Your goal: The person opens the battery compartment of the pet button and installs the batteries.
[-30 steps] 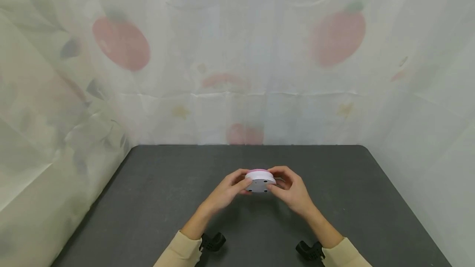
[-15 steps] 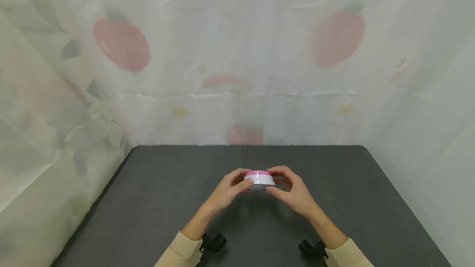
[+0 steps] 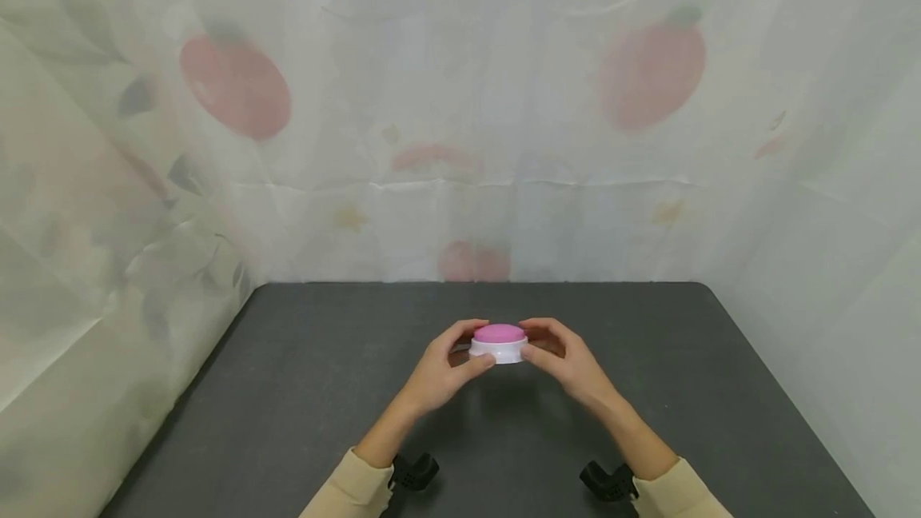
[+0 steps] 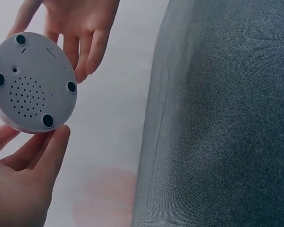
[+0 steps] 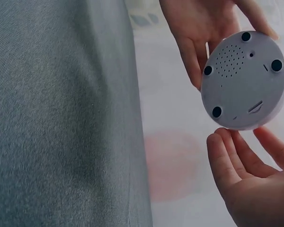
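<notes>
A round push-button buzzer [image 3: 500, 333], white with a pink domed top, is held in the air over the dark table. My left hand [image 3: 440, 372] grips its left edge, thumb at the near side and fingers behind. On the opposite edge, my right hand [image 3: 576, 368] pinches it the same way. Seen from the left wrist, the white underside [image 4: 35, 99] has speaker holes and dark round feet. The right wrist view shows that underside [image 5: 244, 87] too, with a small slot, and the right-hand fingertips [image 5: 220, 142] at its rim.
The dark grey table [image 3: 316, 390] stretches around both hands, its far edge meeting a pale curtain [image 3: 374, 102] printed with fruit. Similar sheets hang at left and right. A black wrist mount [image 3: 415, 472] sits on the left forearm, another mount [image 3: 608, 482] on the right.
The buzzer has tipped in both hands. Its underside faced the head camera a second ago; now the pink dome and white side show there. Both hands have kept their grip, shifting only slightly.
</notes>
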The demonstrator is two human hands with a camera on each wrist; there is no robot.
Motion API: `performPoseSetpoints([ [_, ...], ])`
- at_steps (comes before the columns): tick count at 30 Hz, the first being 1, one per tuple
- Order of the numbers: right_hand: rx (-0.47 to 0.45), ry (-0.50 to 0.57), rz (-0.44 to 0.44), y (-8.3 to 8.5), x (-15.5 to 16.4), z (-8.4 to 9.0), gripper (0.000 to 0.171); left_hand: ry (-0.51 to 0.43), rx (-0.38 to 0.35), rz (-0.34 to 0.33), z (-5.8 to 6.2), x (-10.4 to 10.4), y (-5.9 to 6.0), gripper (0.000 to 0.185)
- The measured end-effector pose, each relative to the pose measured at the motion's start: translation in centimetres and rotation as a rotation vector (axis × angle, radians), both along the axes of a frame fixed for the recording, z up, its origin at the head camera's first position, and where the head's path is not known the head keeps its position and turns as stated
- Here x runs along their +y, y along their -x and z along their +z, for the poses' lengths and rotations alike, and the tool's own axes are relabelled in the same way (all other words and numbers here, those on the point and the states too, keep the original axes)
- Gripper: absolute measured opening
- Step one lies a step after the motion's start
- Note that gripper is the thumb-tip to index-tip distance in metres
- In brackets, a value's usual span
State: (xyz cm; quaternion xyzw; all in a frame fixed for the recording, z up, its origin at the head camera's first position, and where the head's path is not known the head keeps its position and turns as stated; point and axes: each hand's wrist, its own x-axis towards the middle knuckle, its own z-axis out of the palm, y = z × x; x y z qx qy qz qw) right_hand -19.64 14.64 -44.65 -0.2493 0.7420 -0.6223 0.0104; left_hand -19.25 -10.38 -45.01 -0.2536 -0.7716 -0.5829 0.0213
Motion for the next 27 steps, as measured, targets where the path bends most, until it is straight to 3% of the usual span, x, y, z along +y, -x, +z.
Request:
performPoseSetpoints([
  [5, -0.047, -0.004, 0.026, 0.1, -0.2, -0.1, 0.047, 0.039, 0.050, -0.019, 0.0, 0.2, -0.1, 0.057],
  [11, -0.066, 0.017, 0.040, 0.1, -0.2, -0.4, 0.054, 0.054, 0.026, -0.041, -0.2, 0.3, -0.1, 0.063],
  [21, 0.030, -0.039, 0.022, 0.4, -0.1, -0.6, 0.061, 0.053, 0.008, -0.035, -0.3, 0.4, 0.6, 0.069],
  [27, 0.042, -0.102, 0.018, 1.0, 0.2, -0.9, 0.066, 0.070, -0.011, -0.035, -0.6, 0.3, 1.2, 0.074],
])
